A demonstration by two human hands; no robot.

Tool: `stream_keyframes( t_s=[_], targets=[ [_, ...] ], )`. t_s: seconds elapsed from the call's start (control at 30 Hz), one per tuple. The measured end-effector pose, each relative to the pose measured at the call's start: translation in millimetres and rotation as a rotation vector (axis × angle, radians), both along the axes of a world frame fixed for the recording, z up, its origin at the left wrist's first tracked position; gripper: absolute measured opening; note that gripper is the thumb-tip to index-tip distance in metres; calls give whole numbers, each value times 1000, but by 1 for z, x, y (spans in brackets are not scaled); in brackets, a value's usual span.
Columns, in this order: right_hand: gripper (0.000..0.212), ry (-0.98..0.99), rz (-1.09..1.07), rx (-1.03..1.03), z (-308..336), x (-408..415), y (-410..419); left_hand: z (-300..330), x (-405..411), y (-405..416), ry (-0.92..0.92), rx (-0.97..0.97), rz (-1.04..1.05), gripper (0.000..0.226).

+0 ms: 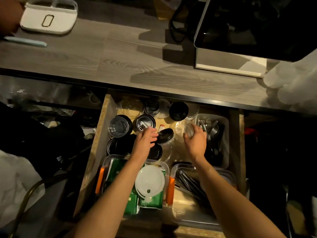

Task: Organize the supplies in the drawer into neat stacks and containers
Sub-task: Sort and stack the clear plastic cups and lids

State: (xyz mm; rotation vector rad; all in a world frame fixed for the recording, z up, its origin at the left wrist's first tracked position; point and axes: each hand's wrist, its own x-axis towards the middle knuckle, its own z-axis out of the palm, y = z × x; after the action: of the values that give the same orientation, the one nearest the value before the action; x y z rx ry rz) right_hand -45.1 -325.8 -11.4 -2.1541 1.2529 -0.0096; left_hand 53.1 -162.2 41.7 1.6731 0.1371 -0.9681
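In the head view, the left hand (145, 138) has its fingers out flat, touching a tipped black lid (165, 136) in the middle of the open drawer (101, 134). The right hand (195, 140) curls around a clear plastic cup (186, 128) beside the fork bin (223, 121). The cup looks light, thin and easy to squash, so hold its sides softly.

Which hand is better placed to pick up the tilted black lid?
Left. The left hand already has fingertips at the tilted black lid; the right hand is at the clear cup.
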Motion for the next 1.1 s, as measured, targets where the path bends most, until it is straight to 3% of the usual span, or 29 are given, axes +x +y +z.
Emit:
stream_keyframes(
  t_s=[0.13, 0.2, 0.3, 0.4, 0.5, 0.67, 0.77, 0.9, 1.0, 1.1],
  targets=[
    [73, 241, 224, -37, -18, 13, -9, -13, 5, -11, 45, -11, -42, 36],
    [63, 290, 278, -63, -23, 13, -9, -16, 6, -13, 48, -16, -50, 35],
    [43, 151, 184, -16, -17, 10, -4, -17, 7, -16, 62, -34, -50, 30],
    [32, -108, 30, 29, 11, 7, 8, -9, 8, -22, 107, -70, -26, 30],
    [26, -313, 87, 133, 43, 7, 25, 3, 5, -31, 186, -147, -33, 34],
    [34, -373, 413, 267, 64, 5, 44, 17, 0, -41, 292, -254, 35, 60],
    [39, -390, 437, 399, 66, 1, 40, 17, 4, -38, 326, -257, 78, 73],
    [33, -544, 236, 601, 65, -4, 28, 9, 11, -24, 392, -241, 191, 49],
    [32, -445, 35, 374, 36, 3, 15, 0, 18, -11, 434, -259, 304, 51],
    [51, -172, 118, 185, 3, 22, 3, -7, 22, -4, 443, -269, 338, 48]
  ],
)
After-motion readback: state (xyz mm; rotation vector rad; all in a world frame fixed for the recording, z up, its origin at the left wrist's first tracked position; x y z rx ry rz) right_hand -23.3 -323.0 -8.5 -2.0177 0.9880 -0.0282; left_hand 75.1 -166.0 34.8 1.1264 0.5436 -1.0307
